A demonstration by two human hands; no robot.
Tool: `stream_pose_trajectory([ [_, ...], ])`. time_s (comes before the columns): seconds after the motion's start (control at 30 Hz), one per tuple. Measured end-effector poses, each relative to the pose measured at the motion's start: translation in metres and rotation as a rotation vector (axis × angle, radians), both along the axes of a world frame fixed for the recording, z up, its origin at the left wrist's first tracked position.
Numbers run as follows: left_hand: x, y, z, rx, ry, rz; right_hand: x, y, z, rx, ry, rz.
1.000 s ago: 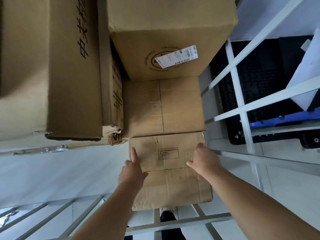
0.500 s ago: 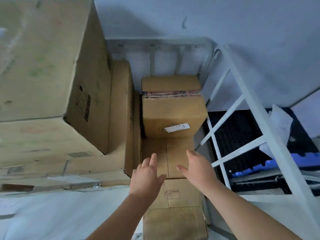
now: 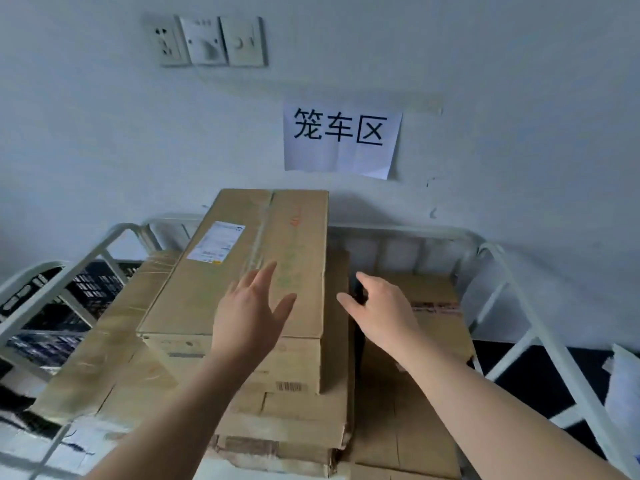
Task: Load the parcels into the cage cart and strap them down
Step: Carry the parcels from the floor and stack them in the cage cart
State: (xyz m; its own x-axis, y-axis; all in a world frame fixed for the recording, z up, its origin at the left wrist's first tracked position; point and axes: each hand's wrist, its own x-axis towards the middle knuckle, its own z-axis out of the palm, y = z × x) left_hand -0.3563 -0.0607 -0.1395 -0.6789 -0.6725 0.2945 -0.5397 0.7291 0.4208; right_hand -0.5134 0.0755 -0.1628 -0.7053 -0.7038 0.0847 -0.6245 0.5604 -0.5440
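Brown cardboard parcels fill the white cage cart (image 3: 498, 271), which stands against the wall. A long top box (image 3: 214, 271) with a white shipping label lies on a stack of wider flattened-looking cartons (image 3: 114, 344). To the right sits a lower box (image 3: 440, 317) with red-printed tape. My left hand (image 3: 249, 313) hovers with spread fingers over the long top box, holding nothing. My right hand (image 3: 381, 313) reaches toward the dark gap between the long box and the lower right box, fingers loosely extended, empty. No strap is visible.
A paper sign (image 3: 341, 142) with black characters hangs on the wall above the cart, wall sockets (image 3: 207, 41) higher up. Black crates (image 3: 69, 306) sit beyond the left cage rail. White paper (image 3: 623, 393) lies at the far right over a dark mat.
My view has swung up from the cart's floor to the top of the stack and the wall. Both hands have lifted off the low front box and now hover above the top parcels.
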Motion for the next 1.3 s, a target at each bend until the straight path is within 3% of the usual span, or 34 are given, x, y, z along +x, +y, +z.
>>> stream_pose_trajectory([
  [0.27,0.045,-0.131,-0.027,0.093,-0.456,0.212,0.027,-0.092,-0.011,0.068,-0.195,-0.068],
  [0.4,0.047,-0.169,-0.042,0.324,-0.393,0.237,0.020,-0.109,-0.022,0.041,-0.354,-0.116],
  [0.53,0.041,-0.175,-0.046,0.348,-0.348,0.234,0.015,-0.107,-0.028,-0.030,-0.465,-0.162],
  [0.87,0.043,-0.090,-0.034,0.302,-0.312,0.219,0.024,-0.029,-0.015,-0.031,-0.361,-0.257],
  [1.3,0.010,0.129,-0.011,0.333,-0.301,0.069,0.020,0.214,0.027,-0.007,-0.327,-0.379],
])
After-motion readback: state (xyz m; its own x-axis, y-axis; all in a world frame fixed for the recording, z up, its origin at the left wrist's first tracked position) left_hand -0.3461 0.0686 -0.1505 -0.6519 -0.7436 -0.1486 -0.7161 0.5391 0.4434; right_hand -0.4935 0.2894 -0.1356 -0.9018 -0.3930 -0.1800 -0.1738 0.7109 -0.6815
